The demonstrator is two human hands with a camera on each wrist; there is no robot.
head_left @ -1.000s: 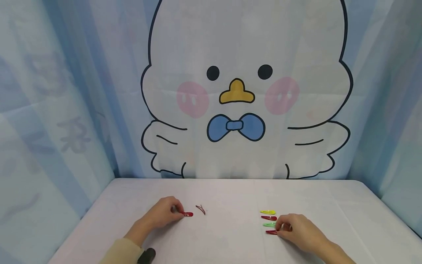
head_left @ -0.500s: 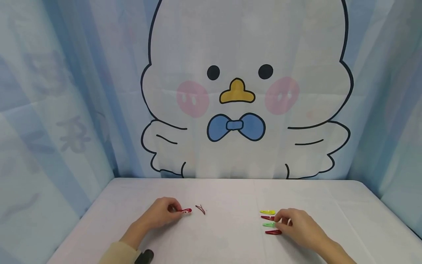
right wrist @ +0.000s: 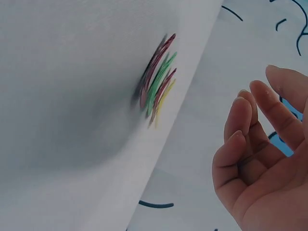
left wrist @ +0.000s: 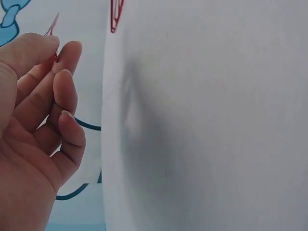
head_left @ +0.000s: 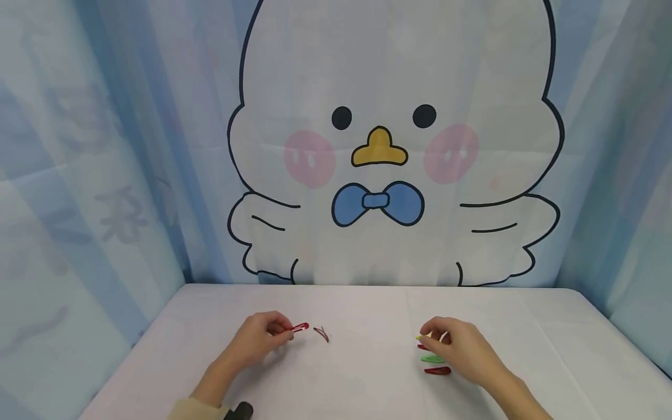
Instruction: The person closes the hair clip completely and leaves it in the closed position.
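Observation:
My left hand (head_left: pixel 264 336) pinches a red snap hair clip (head_left: pixel 301 327) between thumb and index finger, raised above the table. Just right of it a thin red clip (head_left: pixel 322 334) lies spread in a V on the cloth. Over the far end of a row of clips hovers my right hand (head_left: pixel 464 348), its fingers loosely bent and holding nothing in the right wrist view. That row has a yellow clip (right wrist: pixel 164 102), a dark red clip (right wrist: pixel 162 96), a green clip (head_left: pixel 433 359) and another dark red clip (head_left: pixel 438 371). From the head, the right fingers partly cover the two farthest.
A white cloth covers the table (head_left: pixel 367 379). Behind it hangs a curtain (head_left: pixel 378 245) printed with a cartoon bird, and pale blue curtains flank both sides. A black object (head_left: pixel 241 410) sits at the left wrist by the sleeve.
My right hand has let go of the nearest dark red clip and moved away along the row to the yellow one. The left hand has lifted its red clip off the table slightly.

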